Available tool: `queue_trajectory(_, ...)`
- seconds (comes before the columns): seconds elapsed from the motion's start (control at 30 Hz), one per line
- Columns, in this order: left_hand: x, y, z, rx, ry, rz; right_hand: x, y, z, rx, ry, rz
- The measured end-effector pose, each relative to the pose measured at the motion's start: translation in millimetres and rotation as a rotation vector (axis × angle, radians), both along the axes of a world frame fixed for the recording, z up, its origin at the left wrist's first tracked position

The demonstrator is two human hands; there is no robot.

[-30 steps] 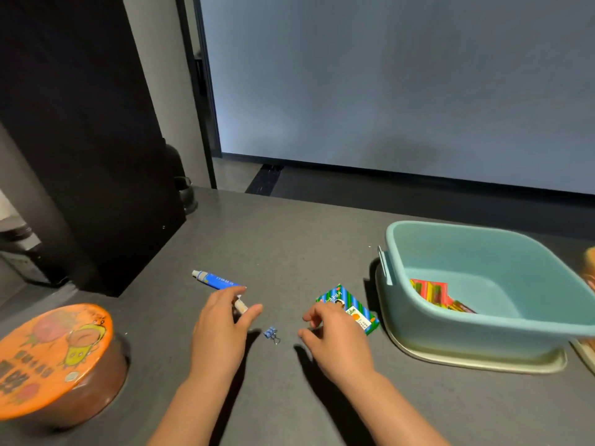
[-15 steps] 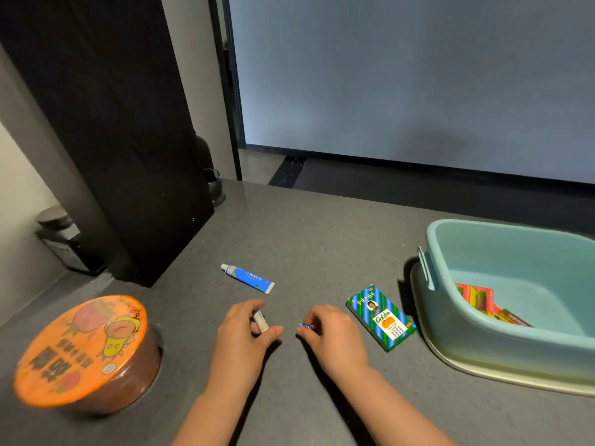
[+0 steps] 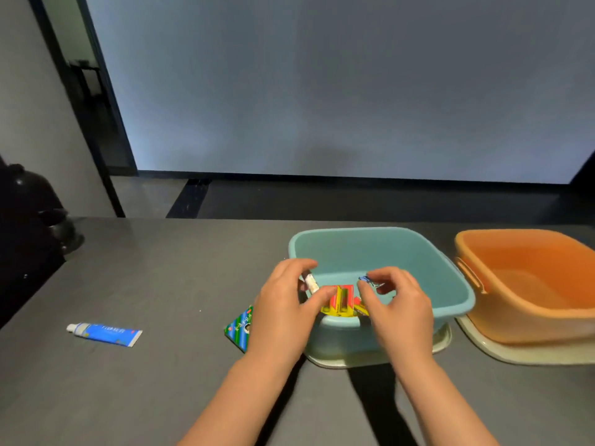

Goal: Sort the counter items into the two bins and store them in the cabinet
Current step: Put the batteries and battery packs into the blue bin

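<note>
Over the teal bin [image 3: 450,272] the left hand [image 3: 283,304] pinches a small white stick [image 3: 311,282] and the right hand [image 3: 397,304] a blue clip [image 3: 365,279], so the drop-off step is underway, and next both grips likely need to release.

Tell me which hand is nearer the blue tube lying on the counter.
Left. The left hand is over the teal bin's near-left rim, right of the blue tube; the right hand is farther right.

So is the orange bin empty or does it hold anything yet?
Empty as far as visible: the orange bin shows only its bare floor, though its right side is cut off.
</note>
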State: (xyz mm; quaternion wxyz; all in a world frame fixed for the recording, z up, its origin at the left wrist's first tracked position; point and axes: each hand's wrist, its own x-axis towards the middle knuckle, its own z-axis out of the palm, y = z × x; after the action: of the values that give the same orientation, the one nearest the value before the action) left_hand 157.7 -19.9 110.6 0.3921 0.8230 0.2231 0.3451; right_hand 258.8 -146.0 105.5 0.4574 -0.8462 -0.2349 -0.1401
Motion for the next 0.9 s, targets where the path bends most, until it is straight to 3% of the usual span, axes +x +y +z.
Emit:
queue_trajectory(0.1,38.0,-10.4,-8.6,0.200,0.181,0.068,16.1,-7.7,-6.4,-0.108,-0.007,0.029)
queue_trajectory(0.17,46.5,-14.6,-22.6,0.229,0.279,0.113,22.6,-8.2,-11.1,-0.165,-0.011,0.073)
queue_trajectory(0.33,42.3,-19.8,-33.8,0.252,0.232,0.146,28.6,-3.2,-17.7,-0.245,-0.033,0.130)
queue_trajectory(0.63,3.8,-29.4,-24.2,0.197,0.256,0.180,17.3,-1.6,-17.5,-0.131,0.002,0.190)
queue_trajectory(0.9,-3.9,-61.6,-5.8,0.185,0.166,-0.015,-3.2,-53.0,-13.9,-0.178,-0.009,0.043)
